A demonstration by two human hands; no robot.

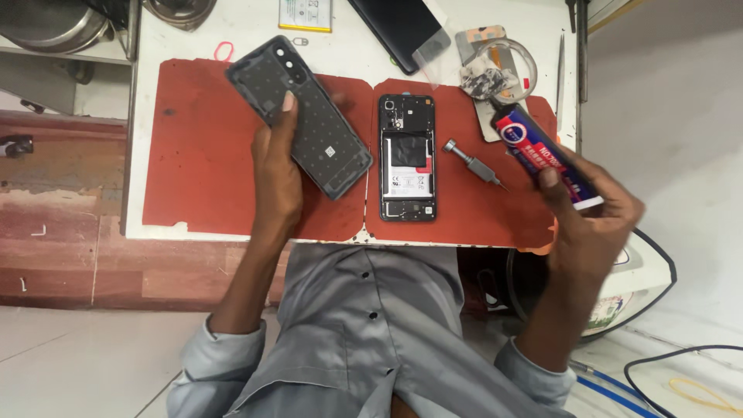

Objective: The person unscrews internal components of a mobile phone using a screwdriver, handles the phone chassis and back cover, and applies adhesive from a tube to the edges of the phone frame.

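Hands over the red mat (201, 155), your left hand (277, 182) clasping the phone back cover (306, 116), your right hand (592, 213) wrapped around the glue tube (542, 155), opened phone (407, 159) lying flat between them beside 1 screwdriver (472, 162).

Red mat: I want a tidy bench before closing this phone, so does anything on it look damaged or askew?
Yes. The red mat has ragged, chipped edges, worst along the front. The screwdriver lies slanted beside the open phone. The left hand holds the back cover tilted; the right hand holds a glue tube.
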